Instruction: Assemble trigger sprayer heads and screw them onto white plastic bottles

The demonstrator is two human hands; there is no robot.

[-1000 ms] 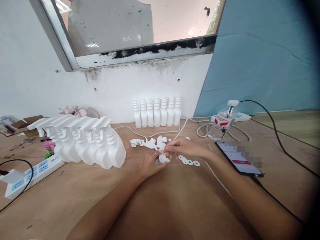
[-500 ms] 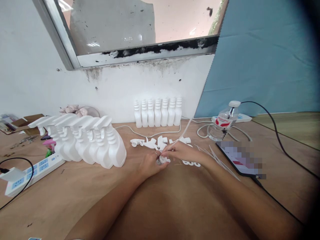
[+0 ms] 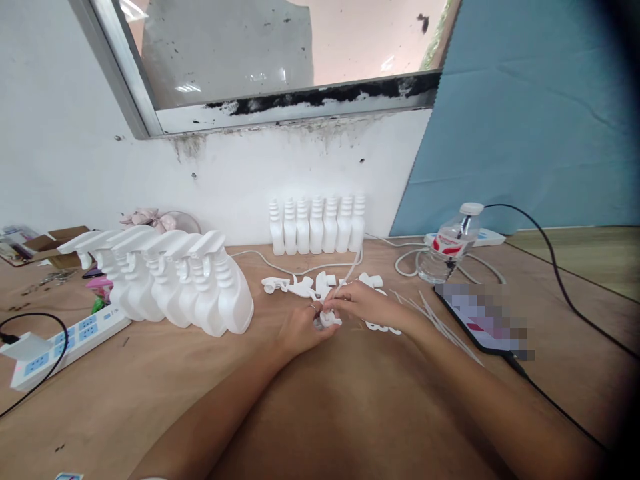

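Note:
Near the table's middle, my left hand (image 3: 300, 328) is closed around a white spray trigger head (image 3: 330, 319), whose near end shows past the thumb. My right hand (image 3: 357, 300) pinches a thin white tube (image 3: 353, 267) right above that head, its upper end pointing up and to the right. Fingers hide where tube and head meet. Just beyond both hands lie several loose white trigger heads (image 3: 301, 287). White ring-shaped pieces (image 3: 383, 327) rest under my right wrist, and more thin white tubes (image 3: 440, 325) lie to the right of it.
Spray bottles with triggers (image 3: 220, 300) stand in a row at left, beside a power strip (image 3: 65, 350). Bottles without triggers (image 3: 316, 227) line the wall. A water bottle (image 3: 447, 247) and a phone (image 3: 480, 320) with a black cable are at right.
The tube in my right hand now shows less length above the fingers, and its upper end sits lower and further left. Both hands stay almost in place.

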